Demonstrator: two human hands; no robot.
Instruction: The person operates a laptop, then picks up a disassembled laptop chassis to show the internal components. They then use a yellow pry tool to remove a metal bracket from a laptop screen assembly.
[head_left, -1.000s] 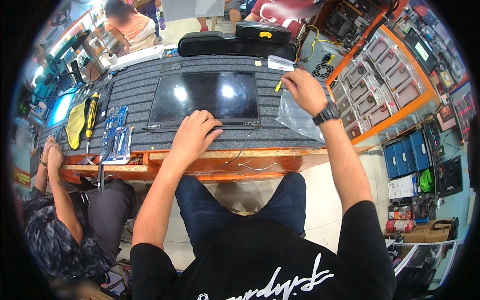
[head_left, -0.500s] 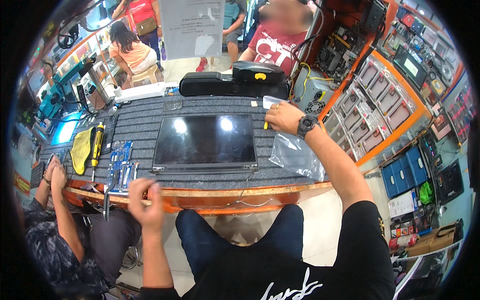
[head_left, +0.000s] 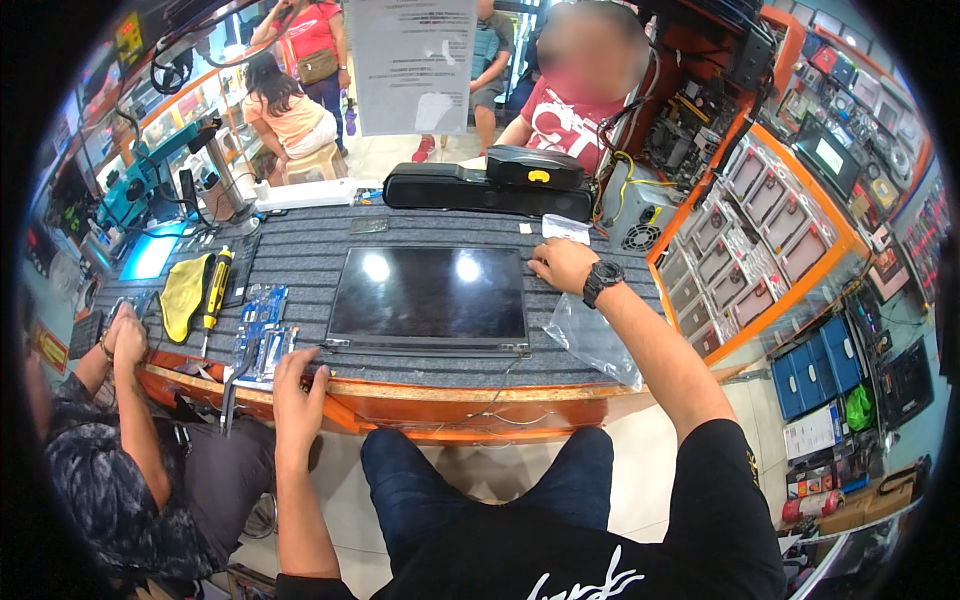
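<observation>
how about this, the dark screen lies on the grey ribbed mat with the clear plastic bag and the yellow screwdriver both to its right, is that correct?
Not quite: the yellow screwdriver lies to the left of the dark screen, as the head view shows. The screen does lie on the grey ribbed mat, with the clear plastic bag to its right.
</observation>
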